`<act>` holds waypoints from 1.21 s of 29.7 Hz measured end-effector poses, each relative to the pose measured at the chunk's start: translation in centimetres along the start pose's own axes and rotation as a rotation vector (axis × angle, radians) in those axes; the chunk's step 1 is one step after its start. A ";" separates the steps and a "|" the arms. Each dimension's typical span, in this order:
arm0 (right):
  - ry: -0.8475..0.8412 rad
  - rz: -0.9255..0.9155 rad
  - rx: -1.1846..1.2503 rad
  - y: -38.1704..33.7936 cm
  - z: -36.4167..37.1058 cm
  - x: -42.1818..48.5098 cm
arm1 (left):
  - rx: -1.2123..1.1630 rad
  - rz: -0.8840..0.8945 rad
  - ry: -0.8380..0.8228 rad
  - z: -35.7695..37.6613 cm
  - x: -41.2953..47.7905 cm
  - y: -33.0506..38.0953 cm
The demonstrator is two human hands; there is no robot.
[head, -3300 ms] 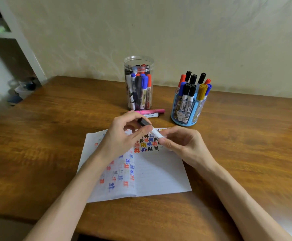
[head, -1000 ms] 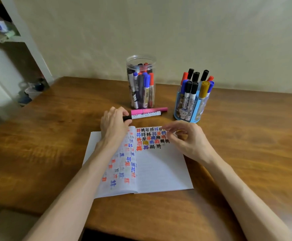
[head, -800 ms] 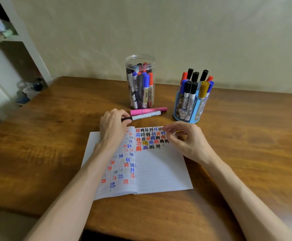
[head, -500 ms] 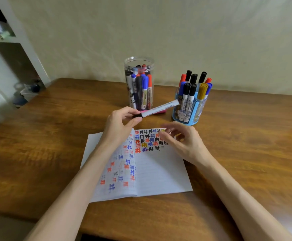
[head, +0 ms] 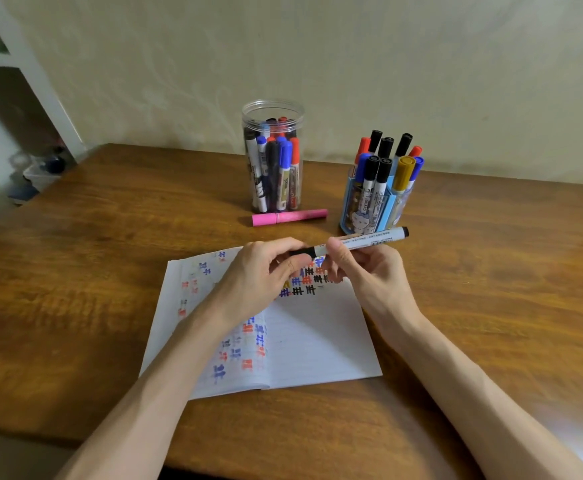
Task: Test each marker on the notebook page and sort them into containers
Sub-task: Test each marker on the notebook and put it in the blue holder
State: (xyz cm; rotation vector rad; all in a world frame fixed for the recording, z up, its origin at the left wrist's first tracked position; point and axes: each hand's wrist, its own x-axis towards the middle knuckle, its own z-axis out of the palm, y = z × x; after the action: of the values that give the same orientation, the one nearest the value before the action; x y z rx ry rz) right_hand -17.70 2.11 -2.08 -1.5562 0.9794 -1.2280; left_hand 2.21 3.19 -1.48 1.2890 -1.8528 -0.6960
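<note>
We see a wooden table (head: 491,289), notebook (head: 318,341) at lower centre, clear jar (head: 272,109) (full of markers (head: 285,161)) above it, blue holder (head: 385,209) to the right, left hand (head: 255,278) and right hand (head: 369,271) together mid-frame, both pinching one white marker (head: 369,241), pink marker (head: 288,217) below the jar.

This looks like a room in a home, a plain study corner rather than an office or a shop: a wooden table (head: 491,306) with glossy grain stands against a bare cream wall (head: 421,64) with faint swirls in its paint. At the upper left of the frame a white shelf (head: 40,81) holds blurred odds and ends, and lower at the left edge small things sit on the floor, too blurred to name. In the middle of the frame the table bears a clear jar (head: 272,110) of markers (head: 285,161), a blue holder (head: 390,206) with a cartoon print and a lined notebook (head: 318,341)
</note>
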 end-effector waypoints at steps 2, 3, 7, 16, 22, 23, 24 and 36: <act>0.008 -0.039 -0.022 -0.2 0.3 -0.1 | 0.017 -0.010 -0.002 -0.2 -0.1 0.0; 0.008 -0.056 -0.034 -0.2 0.4 -0.1 | 0.010 -0.021 -0.007 -0.3 0.0 0.0; 0.021 -0.074 -0.060 -1.0 0.4 -0.3 | -0.008 0.012 -0.005 -0.3 0.1 0.0; -0.017 -0.112 -0.089 -1.3 -0.9 -0.4 | -0.098 0.010 -0.093 0.1 0.4 0.5; 0.162 0.020 0.009 -0.7 -4.2 0.7 | -0.128 -0.108 0.073 -3.7 -0.1 -2.4; 0.149 0.065 -0.008 -0.4 -3.7 0.7 | -0.119 -0.096 0.064 -3.4 0.0 -2.2; 0.141 0.107 -0.026 -0.2 -3.1 0.6 | -0.115 -0.078 0.054 -2.8 0.1 -1.8; 0.074 0.177 -0.250 0.9 -0.6 -0.2 | 0.021 -0.055 0.102 -1.5 -0.2 -1.7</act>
State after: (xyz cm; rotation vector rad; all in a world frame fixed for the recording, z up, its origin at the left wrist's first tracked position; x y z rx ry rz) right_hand -18.36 1.95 -2.97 -1.5820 1.3313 -1.0771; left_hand 4.42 2.78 -2.02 1.3681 -1.7528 -0.6292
